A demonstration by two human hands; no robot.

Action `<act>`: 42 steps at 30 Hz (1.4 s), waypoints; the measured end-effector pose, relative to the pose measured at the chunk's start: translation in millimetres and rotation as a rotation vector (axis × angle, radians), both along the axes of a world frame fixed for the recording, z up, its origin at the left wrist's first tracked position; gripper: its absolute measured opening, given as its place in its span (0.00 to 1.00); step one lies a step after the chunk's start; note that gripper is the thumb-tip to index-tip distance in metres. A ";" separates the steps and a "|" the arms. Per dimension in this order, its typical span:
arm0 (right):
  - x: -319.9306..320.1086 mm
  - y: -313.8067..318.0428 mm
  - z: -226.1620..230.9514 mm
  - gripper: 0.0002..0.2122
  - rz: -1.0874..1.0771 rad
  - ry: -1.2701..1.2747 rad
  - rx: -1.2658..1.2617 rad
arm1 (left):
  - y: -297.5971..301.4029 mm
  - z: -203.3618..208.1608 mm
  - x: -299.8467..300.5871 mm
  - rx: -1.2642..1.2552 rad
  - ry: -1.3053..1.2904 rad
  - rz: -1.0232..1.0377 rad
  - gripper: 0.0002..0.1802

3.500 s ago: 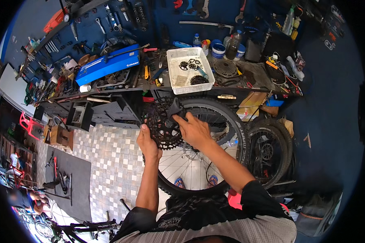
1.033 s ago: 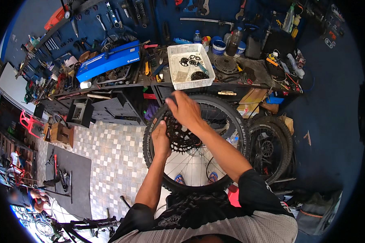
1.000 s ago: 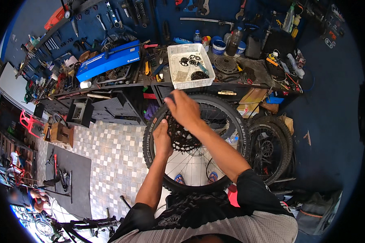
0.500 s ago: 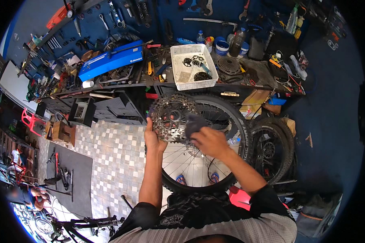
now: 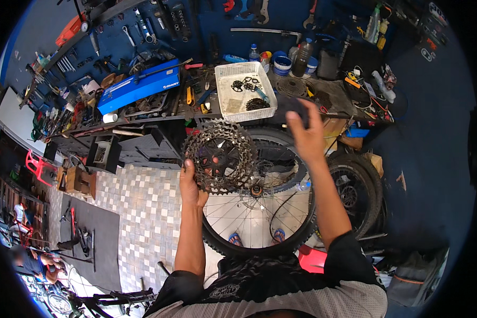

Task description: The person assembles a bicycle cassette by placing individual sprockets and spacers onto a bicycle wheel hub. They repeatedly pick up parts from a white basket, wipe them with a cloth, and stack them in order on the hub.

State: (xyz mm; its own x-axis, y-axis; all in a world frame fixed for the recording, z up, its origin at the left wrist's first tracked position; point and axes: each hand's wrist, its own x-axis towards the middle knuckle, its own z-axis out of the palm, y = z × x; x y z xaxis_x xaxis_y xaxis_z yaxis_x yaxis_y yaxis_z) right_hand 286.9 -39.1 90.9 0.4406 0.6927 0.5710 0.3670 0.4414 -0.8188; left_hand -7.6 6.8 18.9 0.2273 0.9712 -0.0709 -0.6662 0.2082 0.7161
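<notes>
My left hand [image 5: 190, 185] grips a large bicycle cassette [image 5: 241, 159] by its left side. The thumb shows at the rim and fingertips show through its openings. The sprockets face up, above a mountain bike wheel [image 5: 259, 250] that stands in front of me. To the right, near the bench edge and apart from the cassette, my raised right hand [image 5: 309, 135] is closed on a dark cloth [image 5: 290, 107]. Part of the cloth blends into the dark bench behind it. Beyond the cassette, a white plastic basket [image 5: 249, 114] on the bench holds chainrings [image 5: 245, 86] and a small black cassette [image 5: 257, 104].
Across the workbench lie a blue box [image 5: 139, 87], hand tools, bottles and another large sprocket set [image 5: 293, 88]. More wheels [image 5: 373, 185] lean at the right. A red stool [image 5: 312, 259] stands close by my right side. Another person [image 5: 34, 262] is at the far lower left.
My right hand has swung away from the cassette, up and to the right, carrying the cloth. The cassette has shifted slightly left and its face has tilted.
</notes>
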 end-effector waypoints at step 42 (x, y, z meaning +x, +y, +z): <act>-12.0 27.0 -56.2 0.23 -0.222 -0.124 -0.302 | -15.8 12.9 -36.1 0.036 -0.018 0.106 0.20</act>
State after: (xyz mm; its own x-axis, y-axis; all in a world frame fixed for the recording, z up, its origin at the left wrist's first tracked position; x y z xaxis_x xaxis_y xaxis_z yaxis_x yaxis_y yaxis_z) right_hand 274.9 -12.1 34.7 0.5392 0.7331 0.4145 0.5306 0.0865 -0.8432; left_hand -43.8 -8.9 31.8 0.1238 0.9918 -0.0325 -0.6963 0.1101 0.7092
